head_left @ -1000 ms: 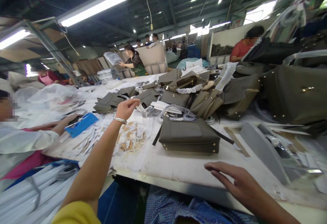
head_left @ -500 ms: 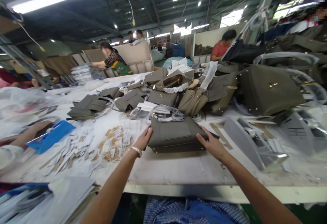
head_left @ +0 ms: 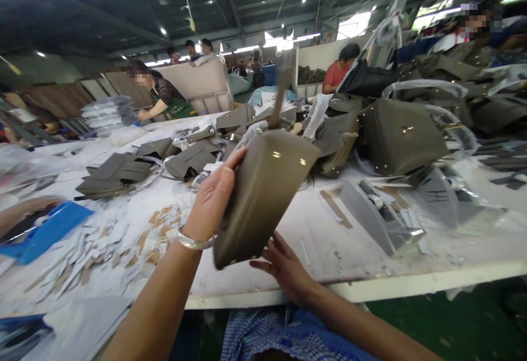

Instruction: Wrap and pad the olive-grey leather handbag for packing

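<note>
An olive-brown handbag (head_left: 263, 196) is tilted up off the table, its smooth underside with small gold metal feet turned towards me. My left hand (head_left: 214, 199), with a silver bangle at the wrist, grips it along its left side; some of the fingers are hidden behind the bag. At the bag's lower end is my right hand (head_left: 286, 267), fingers spread, holding nothing. Whether its fingertips touch the bag I cannot tell. A blurred strap (head_left: 280, 100) stands up above the bag.
More olive handbags (head_left: 405, 135) are piled across the back and right. Grey tape dispensers (head_left: 374, 215) stand at right. Paper scraps (head_left: 94, 248) litter the left, near a blue dispenser (head_left: 49, 232) and another person's arm (head_left: 24, 212). A co-worker (head_left: 160, 92) stands across the table.
The handbag has been lifted off the table and turned up on end, bottom towards me. My right hand has come off its right end and moved down and left. The view has swung right.
</note>
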Demonstrator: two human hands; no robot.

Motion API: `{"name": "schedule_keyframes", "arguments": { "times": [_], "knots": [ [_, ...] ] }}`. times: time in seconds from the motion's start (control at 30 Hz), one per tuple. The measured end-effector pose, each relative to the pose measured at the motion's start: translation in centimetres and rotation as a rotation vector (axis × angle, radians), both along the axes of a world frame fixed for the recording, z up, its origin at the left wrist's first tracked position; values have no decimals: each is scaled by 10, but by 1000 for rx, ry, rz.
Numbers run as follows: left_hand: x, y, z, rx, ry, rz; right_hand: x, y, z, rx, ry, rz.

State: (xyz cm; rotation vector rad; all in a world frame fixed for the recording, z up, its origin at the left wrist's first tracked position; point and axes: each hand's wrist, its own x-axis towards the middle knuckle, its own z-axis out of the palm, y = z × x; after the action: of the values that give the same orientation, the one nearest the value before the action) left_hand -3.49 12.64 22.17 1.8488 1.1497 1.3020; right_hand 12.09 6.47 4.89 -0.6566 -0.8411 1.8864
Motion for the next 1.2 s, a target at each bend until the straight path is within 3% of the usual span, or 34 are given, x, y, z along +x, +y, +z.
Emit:
{"name": "schedule_keyframes", "arguments": {
  "times": [0.07,0.13,0.2,0.23,0.33,0.43,0.6,0.7,0.8,0.9,1.0,1.1,1.2],
  "knots": [
    [19,-6,-8,35,301,-143,-5,-13,-8,81,-193,174],
    [26,-12,-35,-11,585,-291,9,-26,-11,213,-430,384],
    [19,-22,-68,-72,806,-309,36,-37,-5,448,-608,524],
    [11,-29,-83,-96,876,-271,51,-41,1,585,-679,525],
    [-17,-55,-114,-81,976,-138,91,-41,19,909,-911,270],
    [-35,-78,-130,-10,1044,11,108,-16,23,1176,-1164,-47],
    [-36,-83,-147,54,1114,135,108,23,3,1279,-1403,-135],
    [-31,-82,-148,67,1134,110,119,12,1,1280,-1464,-223],
    [-25,-83,-145,79,1153,85,131,-6,17,1336,-1543,-261],
    [-21,-82,-142,89,1160,66,123,-5,40,1448,-1612,-165],
    [-20,-79,-142,87,1150,69,97,18,47,1543,-1607,-26],
    [-23,-80,-147,91,1120,81,75,40,31,1574,-1584,111],
    [-24,-83,-158,85,1091,77,70,47,3,1577,-1613,161]
  ]
}}
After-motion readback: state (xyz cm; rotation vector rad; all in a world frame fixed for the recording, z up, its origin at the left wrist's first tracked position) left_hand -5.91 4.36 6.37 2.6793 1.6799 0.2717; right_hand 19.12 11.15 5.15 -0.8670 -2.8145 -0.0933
